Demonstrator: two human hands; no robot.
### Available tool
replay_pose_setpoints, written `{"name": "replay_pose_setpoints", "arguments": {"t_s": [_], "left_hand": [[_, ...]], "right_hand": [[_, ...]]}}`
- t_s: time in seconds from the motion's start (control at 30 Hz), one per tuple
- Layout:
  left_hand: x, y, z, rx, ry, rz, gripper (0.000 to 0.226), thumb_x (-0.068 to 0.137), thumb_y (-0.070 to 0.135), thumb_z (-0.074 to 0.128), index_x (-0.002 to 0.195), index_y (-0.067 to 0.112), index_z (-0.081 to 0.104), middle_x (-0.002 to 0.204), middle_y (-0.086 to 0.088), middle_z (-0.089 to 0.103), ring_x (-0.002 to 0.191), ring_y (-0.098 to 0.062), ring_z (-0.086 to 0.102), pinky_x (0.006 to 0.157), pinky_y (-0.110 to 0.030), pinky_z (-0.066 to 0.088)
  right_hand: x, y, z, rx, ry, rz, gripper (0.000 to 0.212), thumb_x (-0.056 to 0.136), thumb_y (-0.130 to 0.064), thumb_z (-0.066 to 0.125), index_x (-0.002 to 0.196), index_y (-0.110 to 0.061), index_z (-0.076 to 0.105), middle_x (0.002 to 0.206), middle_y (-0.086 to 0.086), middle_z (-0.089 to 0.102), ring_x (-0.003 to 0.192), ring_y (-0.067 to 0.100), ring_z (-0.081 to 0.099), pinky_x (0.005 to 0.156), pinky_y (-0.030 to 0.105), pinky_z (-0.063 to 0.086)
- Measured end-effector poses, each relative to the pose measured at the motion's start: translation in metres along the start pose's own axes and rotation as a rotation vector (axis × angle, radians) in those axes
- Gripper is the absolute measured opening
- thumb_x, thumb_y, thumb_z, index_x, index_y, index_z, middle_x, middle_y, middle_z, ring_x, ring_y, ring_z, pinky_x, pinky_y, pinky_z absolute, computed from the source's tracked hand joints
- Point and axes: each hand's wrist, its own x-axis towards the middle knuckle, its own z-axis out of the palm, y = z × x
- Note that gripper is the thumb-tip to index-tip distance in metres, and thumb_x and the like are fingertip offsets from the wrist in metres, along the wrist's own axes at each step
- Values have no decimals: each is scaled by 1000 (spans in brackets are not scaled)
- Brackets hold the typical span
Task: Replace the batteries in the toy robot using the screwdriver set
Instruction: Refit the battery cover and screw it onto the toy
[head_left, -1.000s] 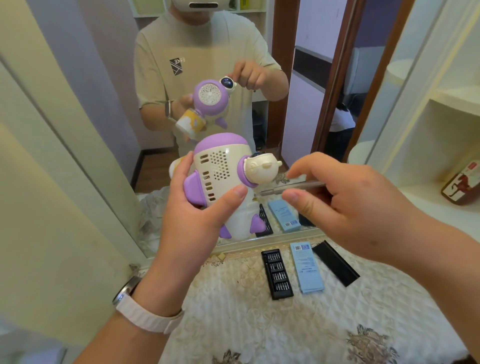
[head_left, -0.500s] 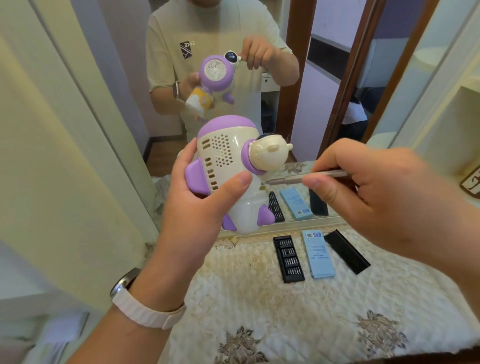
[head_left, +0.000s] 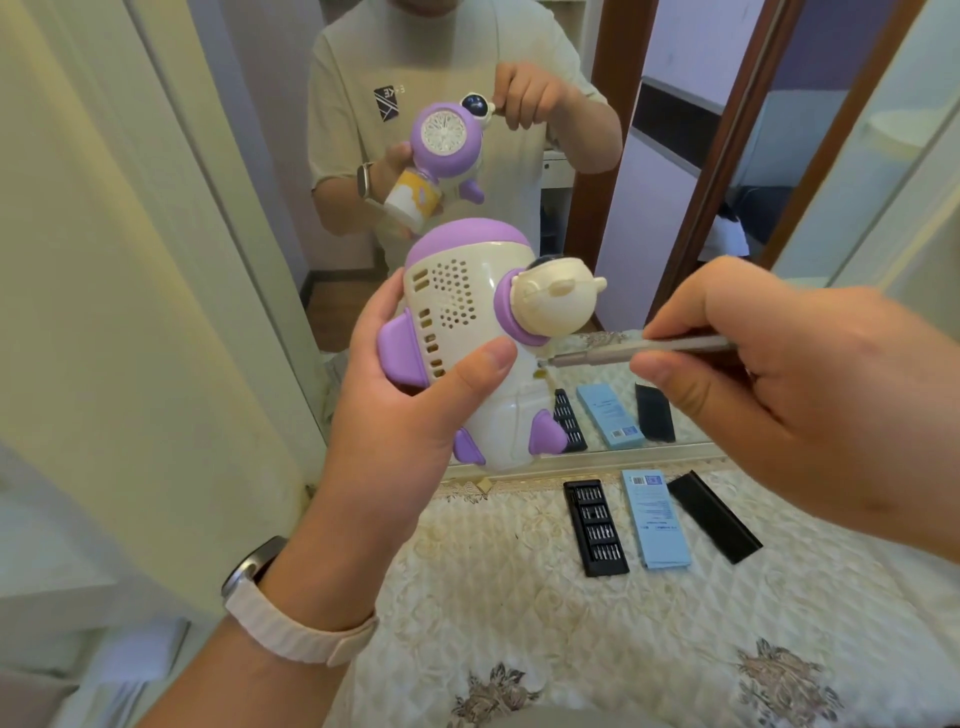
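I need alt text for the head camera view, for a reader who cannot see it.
A person's left hand holds a white and purple toy robot up before a mirror, while the right hand points a slim screwdriver at the toy's side. Below, a bit tray, a blue booklet and a black lid lie on a quilted cloth.

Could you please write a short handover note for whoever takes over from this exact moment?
Left hand: holds the toy robot in the air, back facing you.
Right hand: holds the screwdriver, tip at the robot's back below its head.
On the quilt: bit tray, blue sleeve, black lid.
Done: set opened, driver in hand.
Left: unscrew the cover, swap batteries, close it.
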Motion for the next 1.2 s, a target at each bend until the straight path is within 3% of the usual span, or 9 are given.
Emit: {"name": "replay_pose_setpoints", "arguments": {"t_s": [0.13, 0.27, 0.33, 0.4, 0.5, 0.8, 0.97, 1.1, 1.2], "left_hand": [[7, -3, -3, -10, -9, -7, 86, 66, 33, 84, 143, 25, 47, 123, -5, 69, 110, -22, 69, 78, -30, 58], [13, -8, -2, -29, -12, -11, 84, 66, 32, 83, 142, 26, 47, 121, -2, 70, 108, -19, 70, 78, -27, 58], [16, -10, -2, -34, -10, -11, 82, 66, 32, 83, 140, 27, 48, 120, 0, 71, 107, -17, 70, 78, -26, 58], [18, -11, -2, -35, -9, -13, 82, 66, 32, 83, 140, 26, 49, 119, 0, 71, 106, -16, 70, 77, -26, 58], [21, -13, -2, -37, -3, -15, 81, 66, 32, 83, 139, 27, 49, 118, 2, 71, 105, -15, 70, 77, -25, 58], [22, -13, -7, -36, -5, -35, 80, 68, 32, 84, 140, 27, 48, 121, 0, 70, 108, -17, 69, 77, -25, 58], [22, -15, -9, -51, -15, -36, 78, 70, 27, 87, 138, 29, 49, 118, 1, 71, 105, -16, 71, 75, -25, 58], [22, -19, -10, -57, -9, -46, 76, 68, 31, 82, 137, 29, 50, 117, 3, 71, 103, -15, 71, 75, -25, 58], [23, -21, -10, -58, -6, -52, 75, 68, 31, 82, 136, 30, 51, 117, 3, 71, 104, -15, 71, 76, -25, 58]], "right_hand": [[7, 2, 1, -43, -16, -16, 35, 95, -46, 42, 84, -17, 59, 51, -12, 43, 41, 9, 43, 37, 25, 37], [11, 4, 4, 16, -61, -6, 35, 91, -55, 45, 97, -22, 56, 59, -14, 49, 47, 12, 48, 39, 25, 39], [11, 6, 7, 73, -77, 17, 31, 92, -54, 45, 101, -25, 49, 60, -16, 47, 61, 14, 52, 53, 30, 44], [13, 6, 8, 102, -99, 49, 27, 88, -50, 43, 101, -26, 44, 58, -15, 47, 66, 12, 53, 46, 30, 43], [17, 7, 7, 92, -109, 73, 20, 85, -45, 38, 96, -30, 43, 55, -7, 48, 63, 8, 54, 35, 26, 40], [23, 12, 14, 10, -1, -13, 27, 94, -38, 48, 91, -16, 65, 55, -10, 51, 46, 9, 48, 42, 26, 43], [23, 11, 22, 37, -10, 7, 23, 96, -42, 45, 106, -21, 51, 55, -6, 54, 52, 18, 51, 37, 31, 43], [21, 12, 26, 102, -23, 24, 14, 92, -37, 44, 99, -25, 44, 55, -11, 50, 66, 14, 53, 55, 26, 43], [22, 11, 27, 58, -42, 12, 19, 91, -37, 43, 97, -20, 50, 53, -16, 44, 47, 16, 46, 54, 27, 42]]}}
